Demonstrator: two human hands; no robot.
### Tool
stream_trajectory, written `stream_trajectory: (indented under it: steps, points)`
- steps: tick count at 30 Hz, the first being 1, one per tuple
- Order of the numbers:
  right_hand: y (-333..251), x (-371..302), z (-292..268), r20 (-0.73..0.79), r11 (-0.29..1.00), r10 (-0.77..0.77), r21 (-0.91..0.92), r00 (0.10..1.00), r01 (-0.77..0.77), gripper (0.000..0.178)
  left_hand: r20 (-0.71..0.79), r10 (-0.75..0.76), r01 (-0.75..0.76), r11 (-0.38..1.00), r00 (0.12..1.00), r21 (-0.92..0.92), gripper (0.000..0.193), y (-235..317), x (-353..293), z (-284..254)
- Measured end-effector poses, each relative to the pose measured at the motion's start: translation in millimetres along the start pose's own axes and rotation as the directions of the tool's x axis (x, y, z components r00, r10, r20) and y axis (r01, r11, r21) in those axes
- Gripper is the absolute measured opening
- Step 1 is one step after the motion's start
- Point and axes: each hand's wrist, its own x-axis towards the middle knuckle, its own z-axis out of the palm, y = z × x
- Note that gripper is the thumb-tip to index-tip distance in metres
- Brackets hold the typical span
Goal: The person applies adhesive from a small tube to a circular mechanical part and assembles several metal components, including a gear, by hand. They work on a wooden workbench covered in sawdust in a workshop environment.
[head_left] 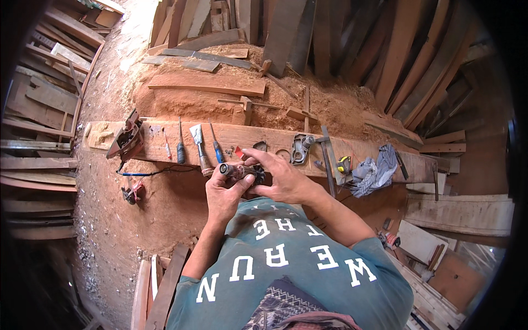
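Observation:
In front of my chest I hold a motor armature (237, 171), a dark cylinder with a finned, fan-like end. My left hand (221, 193) closes round its left part, thumb on top. My right hand (283, 179) grips the finned end, its fingers curled over and partly hiding it. Just beyond my hands, on a thick wooden beam (176, 132), lie a small red piece (239, 153) and a grey metal housing (301, 149). Left of them are a broad chisel (198, 140), a blue-handled screwdriver (216, 146), a dark-handled screwdriver (180, 148) and a thin red-and-white screwdriver (167, 146).
A red power-tool body (126, 137) with a cord sits at the beam's left end. To the right lie a hammer (329, 165), a yellow tape measure (344, 164) and a crumpled grey cloth (375, 171). Sawdust (192, 99) and leaning planks (330, 38) are behind the beam.

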Motion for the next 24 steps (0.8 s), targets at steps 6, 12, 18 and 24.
stream_trajectory:
  steps: [6,12,18,24]
  points:
    - [15.5,2.9,22.2,-0.143,0.999,0.005,0.04,0.99,0.001,0.094,-0.02,0.021,-0.021,1.0,1.0,-0.019,0.035,-5.6,2.0,-1.4]
    - [19.6,1.2,14.4,-0.148,1.0,-0.016,-0.002,0.989,0.015,0.092,0.062,0.041,-0.04,0.999,0.997,-0.014,0.067,16.8,2.6,-10.1]
    - [24.7,4.0,4.9,-0.062,0.968,-0.155,-0.207,0.986,0.139,0.09,0.252,-0.043,-0.138,0.742,0.967,0.655,0.079,68.9,18.1,-34.6]
    - [29.8,9.9,13.1,0.09,0.954,-0.197,-0.211,0.976,0.212,0.084,0.476,-0.473,0.03,0.732,0.742,0.681,0.056,59.6,55.5,-24.3]
